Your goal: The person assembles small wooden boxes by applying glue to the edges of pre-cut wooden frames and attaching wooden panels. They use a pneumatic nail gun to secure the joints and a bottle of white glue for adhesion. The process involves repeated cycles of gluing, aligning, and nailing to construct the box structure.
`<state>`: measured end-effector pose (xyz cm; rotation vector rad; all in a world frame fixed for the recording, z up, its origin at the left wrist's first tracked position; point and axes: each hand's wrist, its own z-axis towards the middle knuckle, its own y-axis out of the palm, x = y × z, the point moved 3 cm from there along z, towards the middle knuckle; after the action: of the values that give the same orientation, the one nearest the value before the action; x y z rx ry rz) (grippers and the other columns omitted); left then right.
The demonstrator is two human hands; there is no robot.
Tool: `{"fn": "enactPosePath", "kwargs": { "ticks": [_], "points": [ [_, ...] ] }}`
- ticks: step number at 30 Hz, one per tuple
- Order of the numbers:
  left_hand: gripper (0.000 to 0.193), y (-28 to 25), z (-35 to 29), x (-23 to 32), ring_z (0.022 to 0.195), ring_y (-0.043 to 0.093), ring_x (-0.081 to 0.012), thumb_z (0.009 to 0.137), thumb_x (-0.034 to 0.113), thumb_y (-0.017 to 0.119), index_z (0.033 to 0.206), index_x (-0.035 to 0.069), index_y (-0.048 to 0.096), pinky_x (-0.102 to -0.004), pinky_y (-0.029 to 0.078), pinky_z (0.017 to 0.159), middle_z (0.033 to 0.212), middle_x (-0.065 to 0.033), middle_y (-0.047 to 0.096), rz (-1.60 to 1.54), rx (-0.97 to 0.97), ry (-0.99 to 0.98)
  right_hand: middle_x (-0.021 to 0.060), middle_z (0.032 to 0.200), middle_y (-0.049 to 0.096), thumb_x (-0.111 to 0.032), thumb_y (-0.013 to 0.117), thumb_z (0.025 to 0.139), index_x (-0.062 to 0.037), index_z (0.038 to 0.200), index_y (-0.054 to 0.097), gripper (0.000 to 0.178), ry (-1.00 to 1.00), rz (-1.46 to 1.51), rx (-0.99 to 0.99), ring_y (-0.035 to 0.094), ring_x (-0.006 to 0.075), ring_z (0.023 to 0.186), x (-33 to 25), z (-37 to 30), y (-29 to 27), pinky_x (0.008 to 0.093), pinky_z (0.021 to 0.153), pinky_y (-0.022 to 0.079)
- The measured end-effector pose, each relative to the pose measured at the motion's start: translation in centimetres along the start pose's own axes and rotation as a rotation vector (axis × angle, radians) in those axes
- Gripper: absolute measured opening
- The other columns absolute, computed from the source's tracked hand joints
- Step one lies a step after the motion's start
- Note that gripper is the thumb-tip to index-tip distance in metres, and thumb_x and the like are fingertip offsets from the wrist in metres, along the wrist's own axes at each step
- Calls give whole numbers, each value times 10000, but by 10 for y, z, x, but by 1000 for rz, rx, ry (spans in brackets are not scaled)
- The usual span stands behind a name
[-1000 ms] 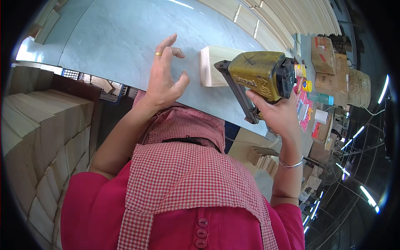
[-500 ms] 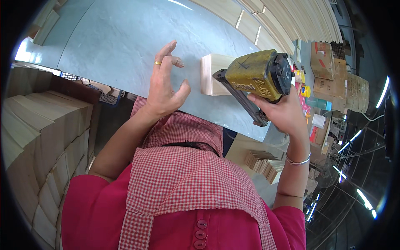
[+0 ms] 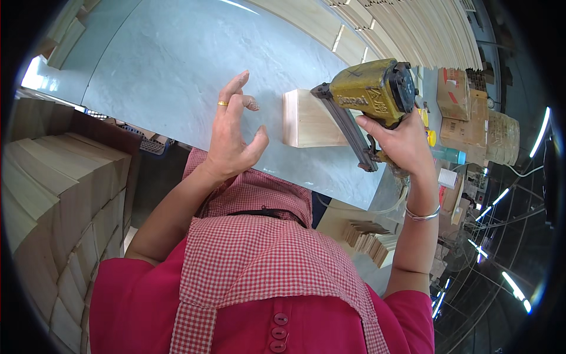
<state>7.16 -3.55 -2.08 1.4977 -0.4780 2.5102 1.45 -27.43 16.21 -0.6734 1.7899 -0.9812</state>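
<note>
A worn yellow-and-black nail gun is gripped by my right hand, its nose pointing left over the table. Beneath the nose rests a pale wooden box on the grey-blue tabletop; part of its far right side is hidden by the tool. My left hand hovers to the left of the box with fingers curled but apart, nothing between them. A thin hose trails from the nail gun's handle end.
Long thin wooden boards are stacked at the far right. Wooden pieces pile up on the left beside the table. Cardboard boxes and a teal bottle stand to the right. Small boards lie below the table's near edge.
The nail gun's nose has lifted off the box and shifted slightly up and right with my right hand. My left hand keeps nearly the same pose; the view has shifted a little.
</note>
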Motion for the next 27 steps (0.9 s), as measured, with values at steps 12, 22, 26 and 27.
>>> {"fn": "enactPosePath", "kwargs": {
  "ticks": [12, 22, 26, 27],
  "points": [
    [359, 3, 9, 14, 1397, 433, -423, 760, 8, 701, 1057, 29, 501, -543, 379, 1127, 1504, -270, 419, 41, -48, -28, 170, 946, 774, -271, 844, 795, 31, 1054, 752, 409, 15, -93, -13, 741, 257, 867, 5, 14, -25, 381, 834, 564],
    [658, 132, 73, 66, 1274, 507, -372, 665, 389, 830, 1173, 46, 594, -569, 364, 1078, 1378, -249, 542, 603, -783, 88, 139, 995, 763, -216, 849, 796, 32, 1138, 702, 447, 281, -92, 81, 708, 207, 855, 81, -6, -64, 365, 812, 560],
    [703, 137, 75, 62, 1232, 524, -377, 605, 375, 850, 1179, 42, 616, -550, 375, 1079, 1311, -237, 579, 570, -741, 135, 116, 975, 747, -225, 854, 804, 32, 1146, 688, 458, 225, -37, 96, 683, 180, 840, 97, -9, -63, 345, 791, 553],
    [694, 135, 74, 61, 1223, 528, -379, 603, 371, 850, 1169, 41, 619, -547, 377, 1078, 1301, -235, 583, 554, -723, 143, 99, 958, 738, -231, 861, 810, 30, 1143, 674, 463, 235, -29, 78, 673, 169, 834, 94, -9, -62, 335, 794, 547]
  ]
}}
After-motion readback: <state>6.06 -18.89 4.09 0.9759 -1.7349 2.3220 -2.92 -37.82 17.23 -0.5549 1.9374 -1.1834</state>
